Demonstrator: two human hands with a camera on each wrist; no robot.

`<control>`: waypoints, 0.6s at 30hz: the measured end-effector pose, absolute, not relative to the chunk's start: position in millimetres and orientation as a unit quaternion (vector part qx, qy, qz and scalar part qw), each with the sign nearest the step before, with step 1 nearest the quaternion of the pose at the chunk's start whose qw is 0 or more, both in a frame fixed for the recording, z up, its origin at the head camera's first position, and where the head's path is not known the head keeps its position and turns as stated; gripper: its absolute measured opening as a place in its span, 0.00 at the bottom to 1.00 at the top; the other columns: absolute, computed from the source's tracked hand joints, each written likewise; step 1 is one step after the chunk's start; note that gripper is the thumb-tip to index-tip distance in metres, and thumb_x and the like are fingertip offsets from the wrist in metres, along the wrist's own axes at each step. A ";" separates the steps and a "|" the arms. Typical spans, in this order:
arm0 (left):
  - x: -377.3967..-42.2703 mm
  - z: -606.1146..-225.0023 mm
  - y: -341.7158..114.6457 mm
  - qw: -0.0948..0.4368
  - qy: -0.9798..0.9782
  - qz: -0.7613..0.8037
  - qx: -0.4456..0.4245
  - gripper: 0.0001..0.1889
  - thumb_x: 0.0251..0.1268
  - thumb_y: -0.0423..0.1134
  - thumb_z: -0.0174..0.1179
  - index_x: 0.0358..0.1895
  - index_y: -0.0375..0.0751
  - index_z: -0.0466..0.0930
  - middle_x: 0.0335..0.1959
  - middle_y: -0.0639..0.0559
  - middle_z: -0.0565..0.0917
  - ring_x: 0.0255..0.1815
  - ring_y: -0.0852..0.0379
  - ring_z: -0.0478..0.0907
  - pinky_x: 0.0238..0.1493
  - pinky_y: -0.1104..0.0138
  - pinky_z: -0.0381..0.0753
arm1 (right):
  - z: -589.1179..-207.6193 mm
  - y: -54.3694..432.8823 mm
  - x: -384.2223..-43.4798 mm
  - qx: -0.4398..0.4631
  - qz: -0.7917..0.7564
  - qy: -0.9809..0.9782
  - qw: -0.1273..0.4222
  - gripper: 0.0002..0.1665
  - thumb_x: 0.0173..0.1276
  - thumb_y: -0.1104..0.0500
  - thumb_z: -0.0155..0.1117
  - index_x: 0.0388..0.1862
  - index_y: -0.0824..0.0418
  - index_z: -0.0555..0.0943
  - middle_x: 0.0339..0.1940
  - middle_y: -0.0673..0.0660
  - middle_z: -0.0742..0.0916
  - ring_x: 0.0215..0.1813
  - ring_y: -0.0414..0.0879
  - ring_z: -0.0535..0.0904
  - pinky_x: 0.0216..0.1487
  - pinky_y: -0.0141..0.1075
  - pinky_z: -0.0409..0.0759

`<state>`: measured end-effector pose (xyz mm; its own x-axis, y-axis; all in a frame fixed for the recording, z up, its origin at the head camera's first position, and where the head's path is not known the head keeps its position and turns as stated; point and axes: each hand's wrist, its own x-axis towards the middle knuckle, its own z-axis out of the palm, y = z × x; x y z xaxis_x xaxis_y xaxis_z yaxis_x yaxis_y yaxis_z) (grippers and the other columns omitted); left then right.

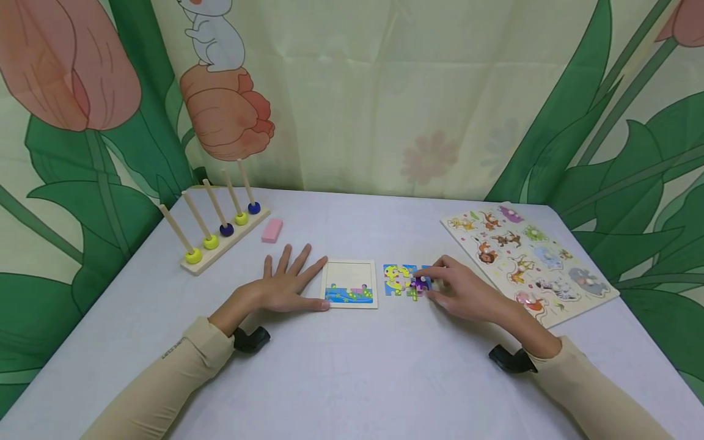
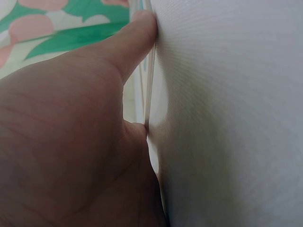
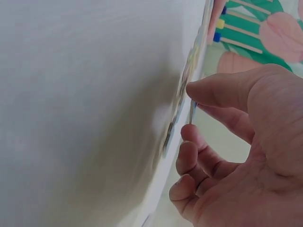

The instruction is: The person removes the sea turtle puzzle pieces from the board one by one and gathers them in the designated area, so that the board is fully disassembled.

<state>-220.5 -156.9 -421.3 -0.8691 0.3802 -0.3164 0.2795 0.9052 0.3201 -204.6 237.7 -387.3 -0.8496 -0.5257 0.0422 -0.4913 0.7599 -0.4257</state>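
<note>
My left hand (image 1: 283,290) lies with its fingers spread, thumb and index finger touching the left side of a small wooden puzzle tray (image 1: 350,307). Joined blue and green puzzle pieces (image 1: 349,296) fill the lower part of the tray. To its right, loose jigsaw pieces (image 1: 397,279), blue with yellow, lie together on the cloth. Over them my right hand (image 1: 467,290) pinches a purple-and-blue puzzle piece (image 1: 421,283) between thumb and fingers. From the right wrist view, the pinched piece (image 3: 193,112) appears thin and edge-on; its picture is hidden there.
A wooden peg stand (image 1: 225,242) with yellow and blue beads stands at the back left, a pink block (image 1: 272,231) beside it. On the right lies a large animal peg puzzle board (image 1: 503,264). A printed curtain (image 1: 352,98) hangs behind the white-covered table (image 1: 352,379).
</note>
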 end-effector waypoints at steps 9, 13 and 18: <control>-220.2 -421.5 -157.5 0.186 0.957 0.134 0.176 0.58 0.60 0.83 0.54 0.87 0.70 0.37 0.90 0.50 0.24 0.87 0.33 0.13 0.77 0.25 0.19 | -389.2 248.8 -202.7 -0.263 -0.213 0.940 0.045 0.24 0.72 0.62 0.70 0.66 0.52 0.85 0.48 0.56 0.82 0.41 0.44 0.70 0.40 0.34 0.68; -219.9 -421.3 -157.7 0.187 0.957 0.134 0.178 0.57 0.61 0.82 0.55 0.88 0.69 0.37 0.90 0.49 0.24 0.87 0.32 0.13 0.77 0.25 0.19 | -390.2 252.6 -202.2 -0.259 -0.211 0.942 0.045 0.24 0.72 0.62 0.70 0.66 0.51 0.86 0.48 0.56 0.82 0.41 0.44 0.70 0.39 0.33 0.68; -223.3 -424.7 -158.6 0.189 0.957 0.130 0.179 0.58 0.60 0.83 0.54 0.87 0.70 0.36 0.89 0.50 0.23 0.87 0.33 0.13 0.77 0.25 0.18 | -390.2 255.7 -201.2 -0.258 -0.208 0.942 0.046 0.24 0.72 0.62 0.71 0.66 0.51 0.86 0.47 0.55 0.82 0.40 0.43 0.69 0.37 0.33 0.67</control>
<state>-223.3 -158.6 -424.7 -0.8643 0.3912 -0.3163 0.2929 0.9025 0.3157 -201.2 255.7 -390.2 -0.8622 -0.5061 0.0201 -0.4675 0.7799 -0.4163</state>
